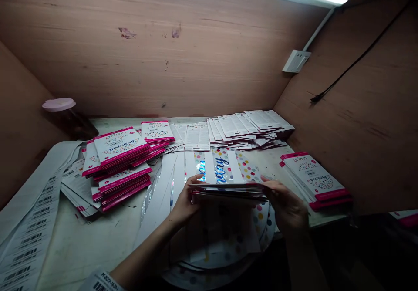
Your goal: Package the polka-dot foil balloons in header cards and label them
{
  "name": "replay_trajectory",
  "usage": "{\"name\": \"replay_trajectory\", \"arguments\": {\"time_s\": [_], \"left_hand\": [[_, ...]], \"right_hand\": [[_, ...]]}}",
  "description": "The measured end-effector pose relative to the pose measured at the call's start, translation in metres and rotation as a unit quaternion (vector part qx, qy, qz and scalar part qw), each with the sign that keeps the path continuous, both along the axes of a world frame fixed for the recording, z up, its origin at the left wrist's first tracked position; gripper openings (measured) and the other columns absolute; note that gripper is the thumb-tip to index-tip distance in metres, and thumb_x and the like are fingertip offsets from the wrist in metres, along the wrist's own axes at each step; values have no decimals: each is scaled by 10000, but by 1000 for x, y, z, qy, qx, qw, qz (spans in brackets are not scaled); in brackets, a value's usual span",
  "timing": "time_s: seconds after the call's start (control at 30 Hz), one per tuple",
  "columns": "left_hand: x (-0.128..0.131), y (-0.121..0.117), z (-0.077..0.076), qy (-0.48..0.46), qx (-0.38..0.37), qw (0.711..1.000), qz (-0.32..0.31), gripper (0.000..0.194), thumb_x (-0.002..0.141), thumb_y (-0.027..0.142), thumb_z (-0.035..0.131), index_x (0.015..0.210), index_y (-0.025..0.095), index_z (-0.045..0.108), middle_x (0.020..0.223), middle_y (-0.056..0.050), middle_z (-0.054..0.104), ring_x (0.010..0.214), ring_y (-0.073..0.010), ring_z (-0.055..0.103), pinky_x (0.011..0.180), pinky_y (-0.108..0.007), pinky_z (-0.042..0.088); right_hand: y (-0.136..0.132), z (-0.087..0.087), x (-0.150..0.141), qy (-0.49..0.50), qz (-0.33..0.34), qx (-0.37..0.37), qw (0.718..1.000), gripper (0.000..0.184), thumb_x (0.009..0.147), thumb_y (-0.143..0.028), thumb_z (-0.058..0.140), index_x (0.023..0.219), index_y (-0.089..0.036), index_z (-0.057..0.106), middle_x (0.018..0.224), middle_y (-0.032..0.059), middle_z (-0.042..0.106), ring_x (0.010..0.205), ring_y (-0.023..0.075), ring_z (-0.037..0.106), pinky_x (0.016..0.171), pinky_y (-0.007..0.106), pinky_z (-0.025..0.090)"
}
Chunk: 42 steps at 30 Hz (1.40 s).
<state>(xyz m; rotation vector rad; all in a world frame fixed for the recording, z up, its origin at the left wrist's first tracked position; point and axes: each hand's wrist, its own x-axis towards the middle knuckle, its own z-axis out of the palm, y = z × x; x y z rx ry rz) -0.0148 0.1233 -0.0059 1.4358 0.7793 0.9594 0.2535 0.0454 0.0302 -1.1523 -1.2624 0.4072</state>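
My left hand [185, 199] and my right hand [284, 204] grip opposite ends of a thin sheaf of polka-dot foil balloon sheets [227, 190], holding it up over the table. Blue lettering shows on the top sheet. More dotted foil sheets [228, 247] hang or lie below my hands, partly hidden by them. To the left of my left hand lie pink-edged Prima balloon packs [120, 151] in loose piles. Another stack of these packs [313, 180] sits beyond my right hand at the table's right side.
Stacks of white printed instruction sheets [248, 125] lie along the back of the table. Long strips of barcode labels [29, 238] run down the left side. A pink-lidded jar [62, 116] stands in the back left corner. Wooden panels enclose the table, with a wall socket [296, 61] at right.
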Motion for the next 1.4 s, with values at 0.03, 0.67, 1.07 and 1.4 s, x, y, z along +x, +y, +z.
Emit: {"name": "replay_trajectory", "arguments": {"time_s": [0.03,0.67,1.07,1.4], "left_hand": [[0,1,-1,-2,1,1000,-9,691,747,292,759,1329,222,392,1189,-107,612,1109,-262,613,941,-412,497],[-3,3,8,42,40,996,-64,270,844,420,684,969,180,691,965,-85,678,913,-228,647,821,-330,487],[0,-1,-7,33,78,996,-35,431,821,323,705,1214,219,559,1267,-131,558,1196,-289,544,1000,-435,450],[3,0,-16,3,83,993,-78,275,868,424,650,1021,212,563,1111,-105,607,1220,-306,523,1043,-479,401]], "right_hand": [[2,1,1,32,-27,16,999,89,844,-266,690,931,-247,701,966,41,711,947,235,664,925,456,515],[263,10,44,-407,29,-193,892,558,823,-107,466,1375,-26,466,1477,230,424,1431,324,304,1188,520,196],[54,-6,44,-112,-91,-38,989,286,957,-355,486,1184,-232,610,1137,88,680,1087,282,641,937,447,520],[-38,-65,-29,-68,23,23,997,444,858,-546,584,1223,-303,517,1083,89,660,1081,325,615,1026,612,407]]}}
